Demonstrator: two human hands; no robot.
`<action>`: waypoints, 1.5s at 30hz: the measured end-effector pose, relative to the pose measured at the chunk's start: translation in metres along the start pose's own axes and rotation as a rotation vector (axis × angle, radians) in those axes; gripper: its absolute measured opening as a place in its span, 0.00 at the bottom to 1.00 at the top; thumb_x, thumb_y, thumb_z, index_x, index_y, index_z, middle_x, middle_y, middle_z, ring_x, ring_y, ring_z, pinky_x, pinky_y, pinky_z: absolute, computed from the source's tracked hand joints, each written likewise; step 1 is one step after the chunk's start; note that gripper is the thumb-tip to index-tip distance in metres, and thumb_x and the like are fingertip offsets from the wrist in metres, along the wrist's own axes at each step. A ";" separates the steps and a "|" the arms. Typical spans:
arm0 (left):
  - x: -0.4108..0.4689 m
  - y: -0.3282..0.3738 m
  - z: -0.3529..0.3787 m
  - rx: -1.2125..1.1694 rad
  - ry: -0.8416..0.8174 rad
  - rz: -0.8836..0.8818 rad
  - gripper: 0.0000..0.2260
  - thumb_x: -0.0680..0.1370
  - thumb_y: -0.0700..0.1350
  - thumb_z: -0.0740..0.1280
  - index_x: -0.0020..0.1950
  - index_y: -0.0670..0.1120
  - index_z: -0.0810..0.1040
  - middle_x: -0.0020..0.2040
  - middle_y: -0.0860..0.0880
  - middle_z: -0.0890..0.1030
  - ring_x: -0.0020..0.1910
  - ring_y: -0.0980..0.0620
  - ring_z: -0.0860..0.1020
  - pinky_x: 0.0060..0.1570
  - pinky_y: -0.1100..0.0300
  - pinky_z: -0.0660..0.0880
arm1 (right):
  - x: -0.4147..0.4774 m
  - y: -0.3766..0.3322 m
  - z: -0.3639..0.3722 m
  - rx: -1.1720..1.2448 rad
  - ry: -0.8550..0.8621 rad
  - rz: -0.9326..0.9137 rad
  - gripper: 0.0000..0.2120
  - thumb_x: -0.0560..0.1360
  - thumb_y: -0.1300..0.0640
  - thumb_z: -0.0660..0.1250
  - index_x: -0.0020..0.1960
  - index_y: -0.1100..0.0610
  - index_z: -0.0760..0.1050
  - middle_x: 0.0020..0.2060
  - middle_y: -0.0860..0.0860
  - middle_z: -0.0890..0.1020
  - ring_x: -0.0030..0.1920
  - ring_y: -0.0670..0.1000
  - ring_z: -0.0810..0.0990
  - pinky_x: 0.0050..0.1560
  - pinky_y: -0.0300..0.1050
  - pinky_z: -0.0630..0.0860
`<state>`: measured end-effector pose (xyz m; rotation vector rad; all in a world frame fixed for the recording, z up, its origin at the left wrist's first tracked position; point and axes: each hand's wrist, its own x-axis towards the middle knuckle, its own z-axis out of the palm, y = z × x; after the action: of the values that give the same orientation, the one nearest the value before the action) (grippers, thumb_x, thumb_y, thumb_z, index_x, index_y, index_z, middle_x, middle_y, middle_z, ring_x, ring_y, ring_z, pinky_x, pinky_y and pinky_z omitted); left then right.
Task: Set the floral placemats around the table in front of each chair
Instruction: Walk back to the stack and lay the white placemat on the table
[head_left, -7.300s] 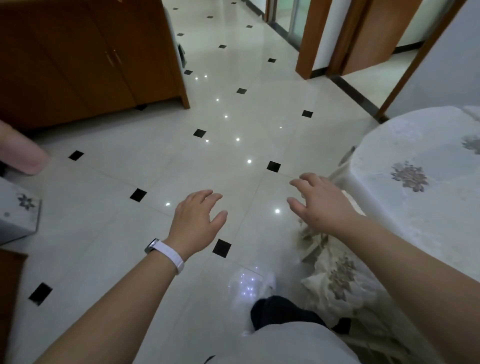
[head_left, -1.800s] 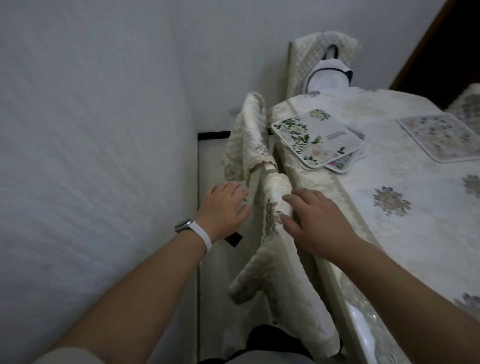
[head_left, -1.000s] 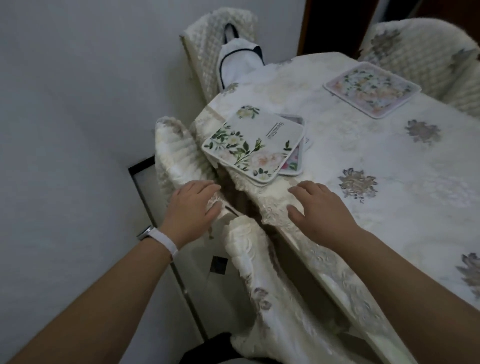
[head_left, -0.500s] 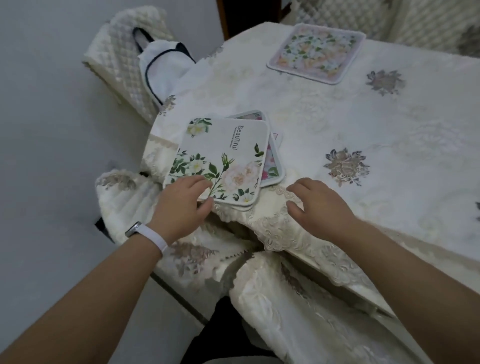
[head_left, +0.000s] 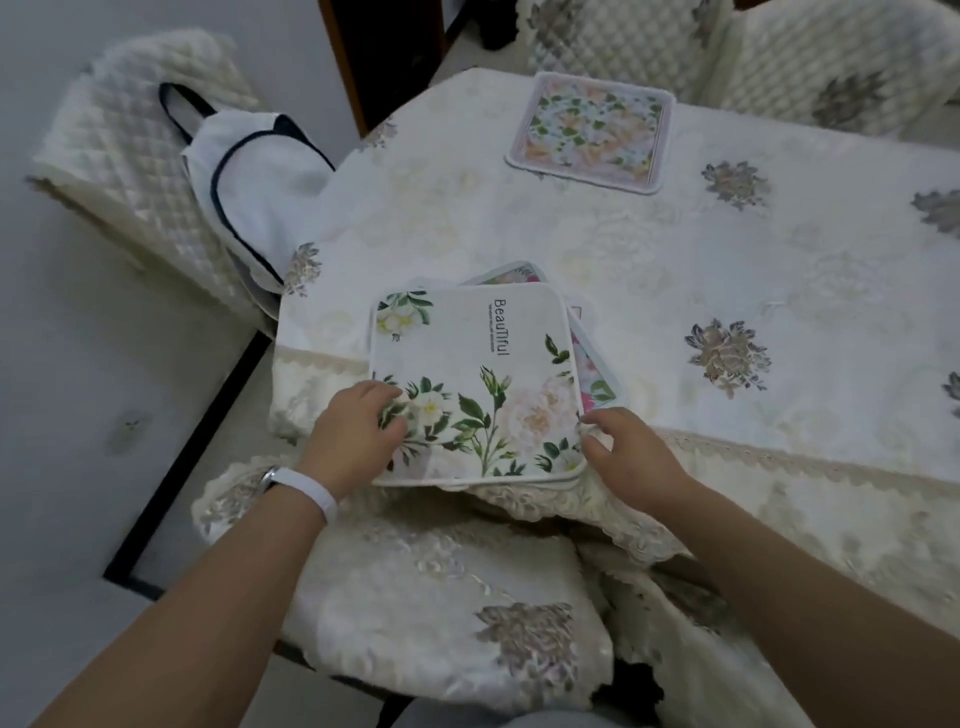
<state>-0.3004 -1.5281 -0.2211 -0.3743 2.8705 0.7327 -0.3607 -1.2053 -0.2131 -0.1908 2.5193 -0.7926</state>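
A stack of floral placemats lies at the near edge of the table (head_left: 675, 270). The top placemat (head_left: 467, 364) is white with green leaves, pale roses and the word "Beautiful". A pink-flowered placemat (head_left: 595, 374) peeks out beneath it on the right. My left hand (head_left: 358, 431) grips the top placemat's near left corner, fingers on its face. My right hand (head_left: 628, 452) pinches its near right corner. A single pastel floral placemat (head_left: 589, 130) lies flat at the far side, before a quilted chair (head_left: 613, 31).
A covered chair (head_left: 441, 597) stands right below me against the table edge. Another quilted chair (head_left: 130, 156) with a white navy-trimmed bag (head_left: 249, 171) stands at the left end. Further quilted chair (head_left: 841, 62) at the far right. Grey wall to the left.
I have turned from the floor toward the table and stepped to the stack. Both hands moved from the chair cover and tablecloth edge onto the top placemat's near corners.
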 end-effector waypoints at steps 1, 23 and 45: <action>0.005 -0.006 0.000 -0.029 -0.008 -0.020 0.18 0.78 0.51 0.64 0.66 0.46 0.76 0.66 0.46 0.75 0.65 0.45 0.71 0.63 0.49 0.69 | 0.003 -0.005 0.003 0.029 0.013 0.033 0.17 0.80 0.50 0.61 0.67 0.52 0.73 0.66 0.51 0.74 0.61 0.49 0.73 0.59 0.43 0.67; 0.043 -0.033 0.016 -0.158 -0.018 -0.185 0.30 0.77 0.38 0.62 0.77 0.47 0.55 0.65 0.41 0.73 0.46 0.42 0.78 0.38 0.53 0.73 | 0.028 -0.031 0.044 0.599 0.256 0.585 0.14 0.74 0.59 0.67 0.59 0.55 0.75 0.50 0.55 0.80 0.46 0.54 0.80 0.50 0.56 0.79; -0.009 0.060 0.072 -0.926 0.005 -0.392 0.29 0.75 0.33 0.66 0.71 0.52 0.62 0.55 0.50 0.78 0.49 0.57 0.80 0.42 0.61 0.80 | 0.009 -0.019 0.079 1.137 0.329 0.585 0.16 0.75 0.70 0.62 0.59 0.55 0.73 0.50 0.51 0.81 0.49 0.55 0.82 0.47 0.59 0.83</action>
<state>-0.3024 -1.4401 -0.2548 -0.9853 2.1481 1.8953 -0.3304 -1.2630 -0.2619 1.0496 1.7972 -1.8789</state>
